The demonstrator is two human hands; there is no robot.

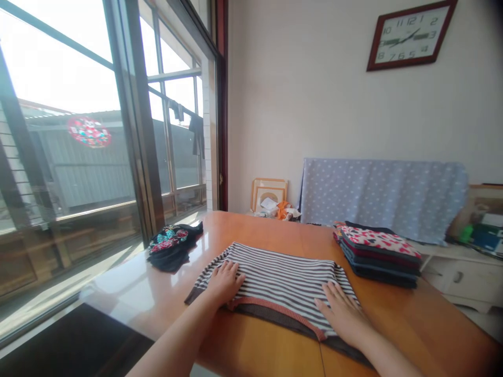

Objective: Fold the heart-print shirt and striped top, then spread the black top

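**Head view: striped sweater (281,277) lay spread on the table (243,225)**

The sweater, striped in dark and white, was laid out in the middle of the surface, toward the near edge. A reddish trim (275,305) curved along its near side, with dark grey fabric showing just past it.

The person's left hand (226,281) rested palm down on the sweater's left part, released, its fingers extended over the stripes. The right hand (340,309) lay on the right part in the same manner, unclenched, with the fingers slightly spread and pointing toward the far edge. Both forearms reached in from the near side.

By the left edge of the surface sat a crumpled dark garment (168,262) with a turquoise and red pattern on top. Near the far right corner stood a stack of folded clothes (377,267), mostly dark, with a pale, red-patterned piece (377,238) uppermost.

Beyond the far edge, a grey-blue cover (381,196) with white dots hung in front of the wall, and pale frames (270,189) leaned left of it. A clock (412,35) hung above, and dark clothes (197,133) were hanging outside the window on the left.
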